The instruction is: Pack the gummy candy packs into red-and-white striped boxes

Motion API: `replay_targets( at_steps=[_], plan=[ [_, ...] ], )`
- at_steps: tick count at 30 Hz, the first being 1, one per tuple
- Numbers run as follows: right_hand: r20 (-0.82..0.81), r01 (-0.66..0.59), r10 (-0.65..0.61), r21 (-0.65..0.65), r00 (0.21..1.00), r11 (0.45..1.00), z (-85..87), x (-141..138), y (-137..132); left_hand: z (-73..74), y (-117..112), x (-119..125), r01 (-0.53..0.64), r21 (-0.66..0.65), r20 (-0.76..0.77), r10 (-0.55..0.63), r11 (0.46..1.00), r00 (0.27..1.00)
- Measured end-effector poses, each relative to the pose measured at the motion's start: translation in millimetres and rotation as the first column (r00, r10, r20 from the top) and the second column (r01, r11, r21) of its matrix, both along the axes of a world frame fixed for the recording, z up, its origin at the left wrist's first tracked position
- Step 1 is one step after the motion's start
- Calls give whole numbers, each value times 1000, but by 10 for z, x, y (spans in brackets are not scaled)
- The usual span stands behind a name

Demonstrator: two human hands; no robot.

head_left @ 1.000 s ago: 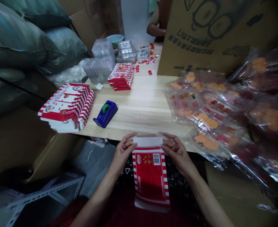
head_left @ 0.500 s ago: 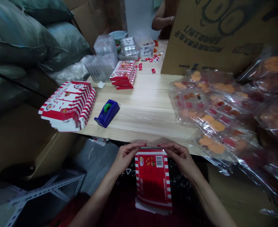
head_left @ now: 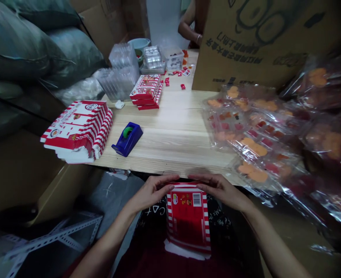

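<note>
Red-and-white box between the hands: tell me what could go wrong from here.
1. The left hand and right hand grip the red-and-white box only near its top end, off the table, so it might slip down.
2. Its white lower flap sticks out and could get creased.
3. The clear packets jut past the table's near edge, close to the right arm; a bump could knock some off.
</note>
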State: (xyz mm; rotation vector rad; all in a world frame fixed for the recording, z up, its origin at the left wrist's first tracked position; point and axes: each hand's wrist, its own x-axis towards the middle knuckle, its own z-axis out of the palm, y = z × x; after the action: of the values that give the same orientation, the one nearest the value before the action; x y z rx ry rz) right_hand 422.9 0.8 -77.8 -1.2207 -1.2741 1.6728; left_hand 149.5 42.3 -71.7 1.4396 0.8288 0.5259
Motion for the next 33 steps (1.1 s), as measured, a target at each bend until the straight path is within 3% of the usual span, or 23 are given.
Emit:
replay_targets(
  at_steps=[4,8,16,19,26,33],
  plan=[
    [15,1,-2,13,1000,1000,-41,-9,77,14,101,16,2,97,-78,6,995,997],
    [30,40,-41,17,999,999,-99,-14,99,-79,108,73,-77,70,-74,83,995,994],
    [21,52,-51,-26,998,998,-150,-5,86,-193,51,102,-122,-2,-76,122,992,990],
    [-2,34,-34,-42,999,999,-144,2,89,-176,35,94,-148,17,-90,149,989,985],
    [-84,-135,128,-94,988,986,-112,120,166,-48,13,90,-129,47,-195,136,991,971],
    [7,-112,112,14,994,994,-73,70,106,-23,13,54,-71,105,-235,94,992,967]
  ],
)
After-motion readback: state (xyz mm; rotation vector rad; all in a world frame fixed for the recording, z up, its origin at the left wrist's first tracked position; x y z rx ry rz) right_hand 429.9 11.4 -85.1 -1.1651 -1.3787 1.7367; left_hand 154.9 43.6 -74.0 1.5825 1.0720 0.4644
